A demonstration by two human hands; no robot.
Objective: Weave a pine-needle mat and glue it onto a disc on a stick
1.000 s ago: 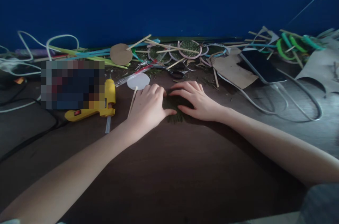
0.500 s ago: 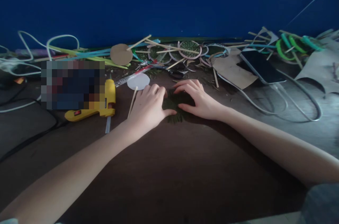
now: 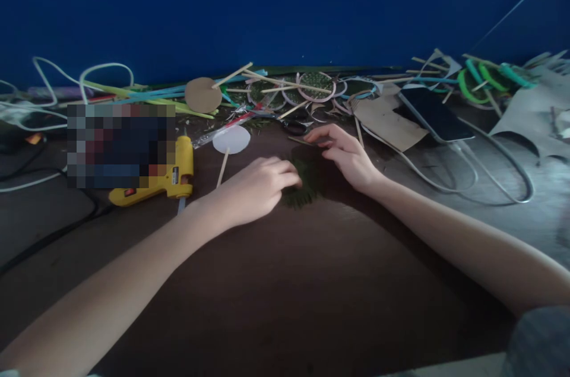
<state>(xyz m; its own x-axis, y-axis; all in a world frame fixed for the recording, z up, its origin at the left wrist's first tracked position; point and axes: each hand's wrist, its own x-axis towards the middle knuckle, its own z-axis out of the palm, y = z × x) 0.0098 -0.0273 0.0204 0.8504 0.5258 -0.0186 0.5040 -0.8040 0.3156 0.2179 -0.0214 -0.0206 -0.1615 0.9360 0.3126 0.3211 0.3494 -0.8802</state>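
Note:
A flat piece of dark green, needle-like leaf material (image 3: 307, 187) with a fringed edge lies on the table between my hands. My left hand (image 3: 267, 187) is closed at its left edge, with curled fingertips on it; the thumb is mostly hidden. Above its right side is my right hand (image 3: 350, 157), its fingers stretched forward and the thumb apart. Those fingertips reach the end of a short thin stick (image 3: 299, 141), which lies flat; I cannot tell whether they press on it. A white paper disc (image 3: 231, 139) on a wooden stick (image 3: 222, 168) rests beyond my left hand.
A yellow glue gun (image 3: 180, 169) lies at left beside a blurred-out block. Behind are scissors (image 3: 296, 126), a brown cardboard disc (image 3: 203, 95) and several rings (image 3: 317, 86) with green inside. A phone (image 3: 439, 113) with a cable (image 3: 512, 154) lies on the right.
My left hand has drawn back toward me and its fingers have curled. My right hand has moved slightly right, its fingers now straighter by the stick. More of the green piece shows.

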